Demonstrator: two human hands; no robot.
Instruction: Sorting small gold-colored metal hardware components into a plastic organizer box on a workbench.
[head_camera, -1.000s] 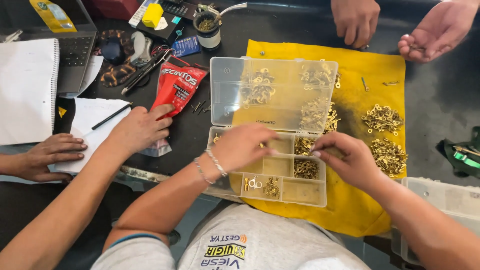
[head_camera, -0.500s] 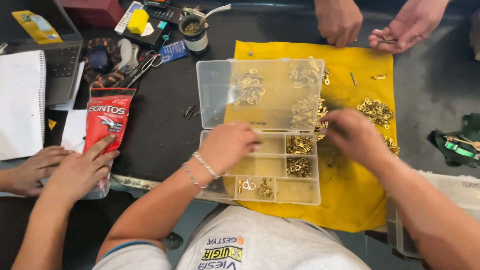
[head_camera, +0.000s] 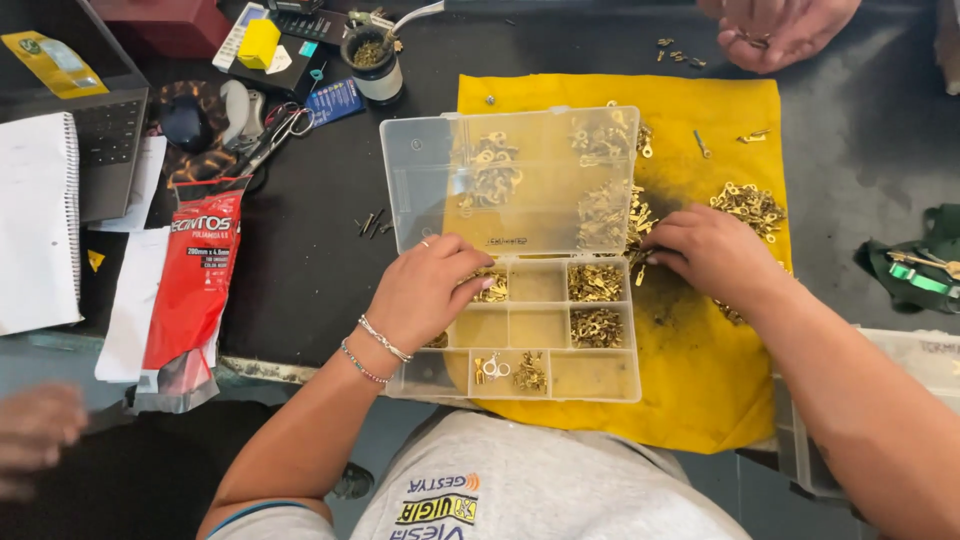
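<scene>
The left hand rests loosely on the clear compartment box, gripping nothing; the right hand lies curled over brass terminals on the yellow cloth, its grip unclear

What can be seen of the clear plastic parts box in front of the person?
The parts box is clear plastic, hinged, lying open on a yellow cloth. Its lid is folded back flat, away from the person. The tray is split into small compartments; several hold brass-coloured metal terminals, some look empty. The left hand rests on its left compartments. The right hand lies on the cloth just beside its right edge.
</scene>
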